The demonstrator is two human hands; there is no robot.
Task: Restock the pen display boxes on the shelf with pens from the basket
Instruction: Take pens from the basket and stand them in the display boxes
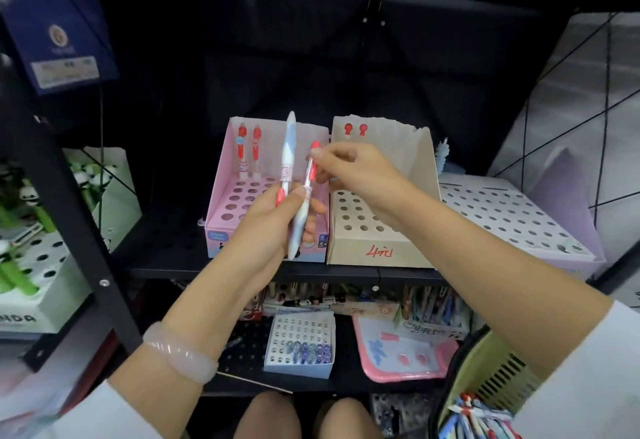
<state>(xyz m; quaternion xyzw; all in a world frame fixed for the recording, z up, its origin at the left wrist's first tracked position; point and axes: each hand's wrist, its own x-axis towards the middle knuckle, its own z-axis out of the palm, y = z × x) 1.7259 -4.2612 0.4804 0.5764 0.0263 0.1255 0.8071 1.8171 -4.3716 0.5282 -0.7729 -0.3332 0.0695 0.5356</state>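
— Head view first: where are the pens?

— Two are in the left hand [277, 220], fingers curled round them. One white-and-blue pen [288, 147] stands nearly upright, its tip at twelve o'clock; a second pen [302, 210] with a red top leans beside it, its lower tip at six o'clock.

— And the right hand?

— The right hand [349, 168] comes in from three o'clock and pinches the red top of the second pen between thumb and fingertip.

— Where does all this sit against the display boxes?

— Both hands are in front of the pink display box [221, 196] on the shelf [166, 248]. Two red-and-white pens [248, 151] stand in its back row at the eleven o'clock corner; the other holes that show are open. Just beside it, at three o'clock, is a beige display box [377, 251] with red writing on its front; I cannot tell what the two red marks on its back wall are. Further toward three o'clock lies a lilac box [512, 213] with many holes.

— The basket?

— A green basket [498, 369] sits at five o'clock in the frame, under the right forearm, with more pens [474, 418] lying inside.

— Anything else around?

— A green-and-white box [52, 265] of panda-topped pens is at nine o'clock, a small white box [301, 345] and a pink tray [405, 352] on the lower shelf at six o'clock. The left wrist wears a pale bangle [180, 355].
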